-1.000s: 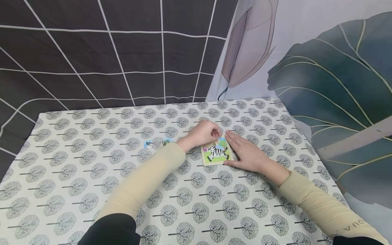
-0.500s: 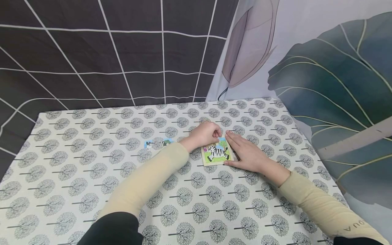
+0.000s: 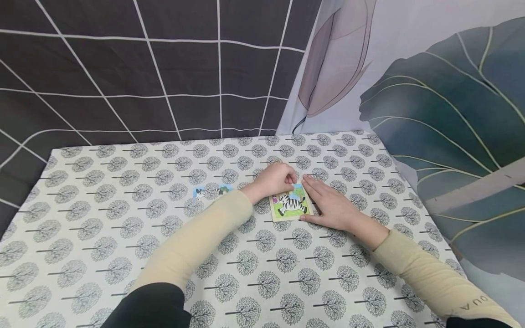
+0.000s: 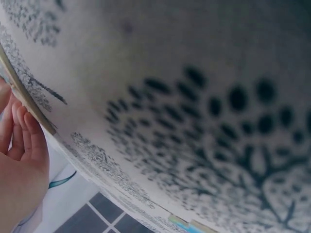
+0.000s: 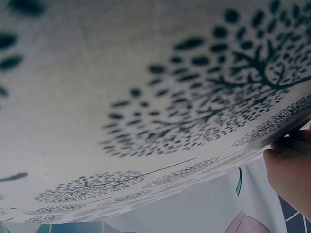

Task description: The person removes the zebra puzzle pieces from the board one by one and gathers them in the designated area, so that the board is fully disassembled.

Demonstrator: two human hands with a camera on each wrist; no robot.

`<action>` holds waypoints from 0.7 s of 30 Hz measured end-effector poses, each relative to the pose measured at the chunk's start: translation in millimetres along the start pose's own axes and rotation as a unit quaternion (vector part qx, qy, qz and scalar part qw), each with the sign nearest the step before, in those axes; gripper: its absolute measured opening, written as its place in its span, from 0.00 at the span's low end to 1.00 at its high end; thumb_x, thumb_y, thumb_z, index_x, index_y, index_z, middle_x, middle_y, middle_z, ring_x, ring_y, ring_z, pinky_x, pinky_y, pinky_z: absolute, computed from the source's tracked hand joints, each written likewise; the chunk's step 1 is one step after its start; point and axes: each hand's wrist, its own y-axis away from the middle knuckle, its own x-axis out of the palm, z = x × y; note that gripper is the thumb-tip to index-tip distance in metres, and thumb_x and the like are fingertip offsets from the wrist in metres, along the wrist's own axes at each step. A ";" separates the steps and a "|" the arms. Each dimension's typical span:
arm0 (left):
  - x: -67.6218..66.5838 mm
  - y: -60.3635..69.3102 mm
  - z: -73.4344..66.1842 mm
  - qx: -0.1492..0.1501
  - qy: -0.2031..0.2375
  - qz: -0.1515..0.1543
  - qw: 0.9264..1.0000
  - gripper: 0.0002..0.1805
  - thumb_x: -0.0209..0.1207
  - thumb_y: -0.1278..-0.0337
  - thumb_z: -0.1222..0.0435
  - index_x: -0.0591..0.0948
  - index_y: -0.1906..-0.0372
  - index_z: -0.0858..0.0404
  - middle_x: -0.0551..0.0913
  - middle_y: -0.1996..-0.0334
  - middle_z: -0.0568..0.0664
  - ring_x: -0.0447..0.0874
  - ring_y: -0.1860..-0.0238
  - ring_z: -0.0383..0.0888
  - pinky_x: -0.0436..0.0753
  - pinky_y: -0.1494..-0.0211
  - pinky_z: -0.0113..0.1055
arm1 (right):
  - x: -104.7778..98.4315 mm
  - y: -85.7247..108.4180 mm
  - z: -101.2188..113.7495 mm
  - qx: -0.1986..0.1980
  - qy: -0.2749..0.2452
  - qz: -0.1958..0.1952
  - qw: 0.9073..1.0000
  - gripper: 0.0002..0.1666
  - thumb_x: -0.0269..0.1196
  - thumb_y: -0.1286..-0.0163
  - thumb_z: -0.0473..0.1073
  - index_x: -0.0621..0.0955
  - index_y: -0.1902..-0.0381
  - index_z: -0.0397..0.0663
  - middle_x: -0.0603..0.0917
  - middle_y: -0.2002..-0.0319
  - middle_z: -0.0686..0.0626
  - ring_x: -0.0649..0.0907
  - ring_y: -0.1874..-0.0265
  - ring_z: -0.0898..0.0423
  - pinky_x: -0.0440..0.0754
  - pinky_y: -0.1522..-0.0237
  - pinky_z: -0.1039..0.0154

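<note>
A square wooden zebra jigsaw puzzle (image 3: 292, 207) in a pale tray lies mid-table. My left hand (image 3: 272, 180) is at its top edge with curled fingers, seeming to pinch a small puzzle piece, mostly hidden by the fingertips. In the left wrist view, those fingers (image 4: 26, 141) sit against the tray's edge (image 4: 29, 102). My right hand (image 3: 330, 204) lies along the puzzle's right side, fingers straight at the upper corner and thumb touching the lower edge. The right wrist view shows only part of that hand (image 5: 291, 170).
Loose puzzle pieces (image 3: 200, 194) with zebra parts and a green-and-blue piece (image 3: 223, 189) lie to the left, close to my left sleeve (image 3: 205, 232). A tree-print cloth (image 3: 143, 255) covers the table. A dark gridded curtain (image 3: 176, 68) hangs behind it.
My left hand has shifted very slightly right and down at the puzzle's top edge. The right hand and the loose pieces stay where they were.
</note>
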 end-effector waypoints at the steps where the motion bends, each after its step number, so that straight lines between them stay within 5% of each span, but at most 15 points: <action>1: 0.0 0.2 0.3 0.003 0.000 0.001 1.000 0.09 0.74 0.39 0.65 0.89 0.55 0.61 0.89 0.61 0.49 0.83 0.58 0.41 0.83 0.47 0.30 | 0.0 0.1 0.0 0.000 0.000 0.000 1.000 0.64 0.62 0.29 0.73 0.52 0.16 0.34 0.51 0.14 0.36 0.57 0.15 0.37 0.58 0.15 0.41; 21: 2.2 5.5 -2.2 0.037 -0.057 0.025 0.997 0.07 0.72 0.36 0.61 0.89 0.58 0.58 0.89 0.61 0.46 0.84 0.59 0.39 0.84 0.46 0.32 | 0.0 0.5 1.4 -0.001 -0.002 -0.001 1.000 0.64 0.62 0.28 0.72 0.52 0.16 0.34 0.51 0.14 0.36 0.57 0.16 0.37 0.58 0.15 0.41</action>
